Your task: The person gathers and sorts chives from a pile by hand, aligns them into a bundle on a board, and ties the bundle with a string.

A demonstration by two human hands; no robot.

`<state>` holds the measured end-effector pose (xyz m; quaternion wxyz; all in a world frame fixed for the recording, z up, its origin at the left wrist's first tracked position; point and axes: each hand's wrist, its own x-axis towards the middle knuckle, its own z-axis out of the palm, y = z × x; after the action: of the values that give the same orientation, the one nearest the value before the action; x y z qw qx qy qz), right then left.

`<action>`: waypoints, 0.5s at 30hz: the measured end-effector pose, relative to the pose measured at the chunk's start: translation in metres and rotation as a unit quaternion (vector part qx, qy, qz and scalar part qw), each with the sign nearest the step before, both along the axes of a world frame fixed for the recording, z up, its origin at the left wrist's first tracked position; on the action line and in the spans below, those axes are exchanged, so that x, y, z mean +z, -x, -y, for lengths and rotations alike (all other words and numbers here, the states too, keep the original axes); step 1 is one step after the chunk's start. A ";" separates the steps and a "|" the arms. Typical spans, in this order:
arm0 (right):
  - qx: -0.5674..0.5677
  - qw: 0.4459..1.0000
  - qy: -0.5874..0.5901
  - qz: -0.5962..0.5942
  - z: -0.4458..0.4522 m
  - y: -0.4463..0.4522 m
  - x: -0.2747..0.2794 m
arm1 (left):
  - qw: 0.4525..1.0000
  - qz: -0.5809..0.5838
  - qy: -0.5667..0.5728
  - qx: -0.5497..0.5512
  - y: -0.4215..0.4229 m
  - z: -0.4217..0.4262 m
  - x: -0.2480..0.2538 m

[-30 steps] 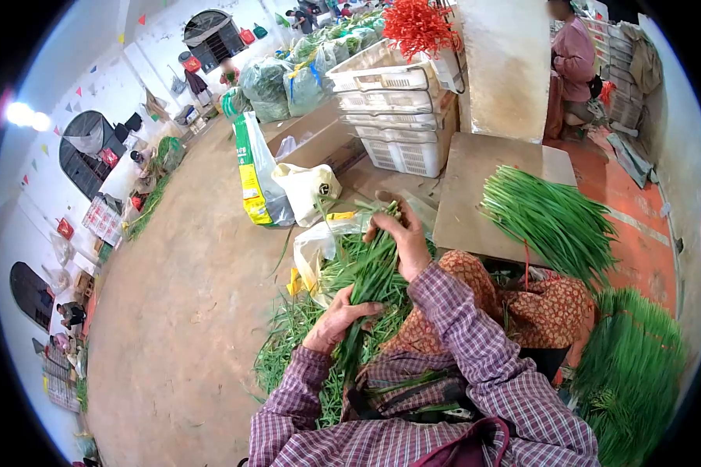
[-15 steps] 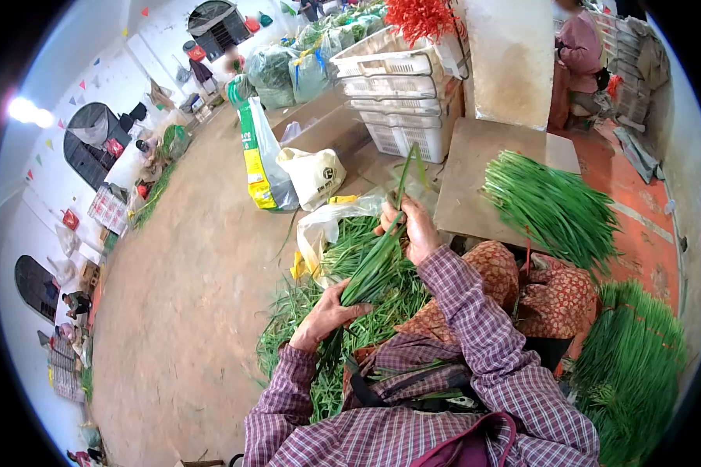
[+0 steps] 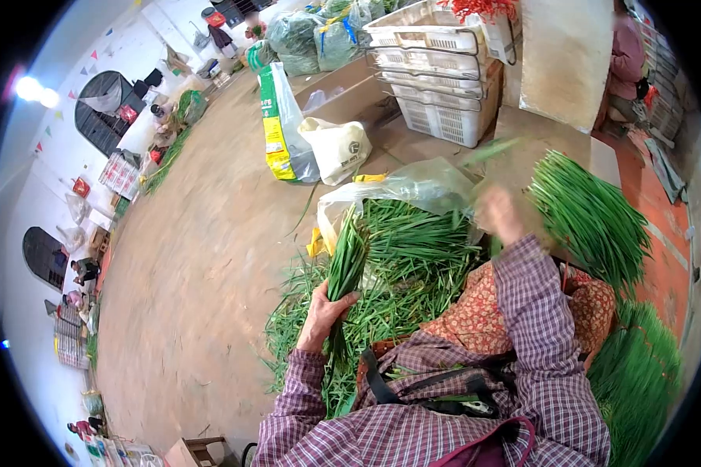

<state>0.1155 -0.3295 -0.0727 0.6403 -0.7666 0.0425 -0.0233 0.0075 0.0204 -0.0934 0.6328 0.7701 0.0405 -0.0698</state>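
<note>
My left hand (image 3: 325, 315) is closed round a bunch of garlic chives (image 3: 347, 261), held upright with the cut ends up. My right hand (image 3: 502, 214), smeared by motion, is raised to the right near the board (image 3: 514, 128). A few blurred chive leaves (image 3: 489, 152) stick up from it; its fingers do not show clearly. Between the hands, more chives (image 3: 420, 237) lie in an open clear plastic bag (image 3: 424, 183). Loose leaves (image 3: 397, 311) are heaped below it, against my lap. A neat pile of chives (image 3: 588, 222) rests at the board's right.
Stacked white crates (image 3: 436, 93) stand behind the board, beside a pillar (image 3: 557, 62). A cream bag (image 3: 335, 148) and a green-yellow sack (image 3: 276, 128) sit on the floor ahead. Large tied chive bundles (image 3: 639, 373) stand at my right. A person (image 3: 627, 50) sits at the back right.
My right hand has moved away from the bunch, to the right and up. My left hand has tipped the bunch more upright. The view has shifted slightly.
</note>
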 end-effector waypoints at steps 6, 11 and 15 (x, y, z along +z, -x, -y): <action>0.143 0.905 0.330 0.227 -0.067 0.034 0.004 | 0.999 0.015 -0.035 -0.007 -0.005 0.021 0.015; 0.073 0.942 0.194 0.265 -0.116 0.031 0.024 | 0.998 0.063 -0.013 -0.025 -0.005 0.040 0.006; 0.028 0.917 0.207 0.340 -0.114 0.024 0.021 | 0.997 0.070 -0.027 -0.013 -0.005 0.046 0.013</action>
<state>0.0915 -0.2155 -0.0513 0.4438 -0.8284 -0.2049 -0.2735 0.0121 -0.0252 -0.0806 0.6122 0.7903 -0.0117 -0.0229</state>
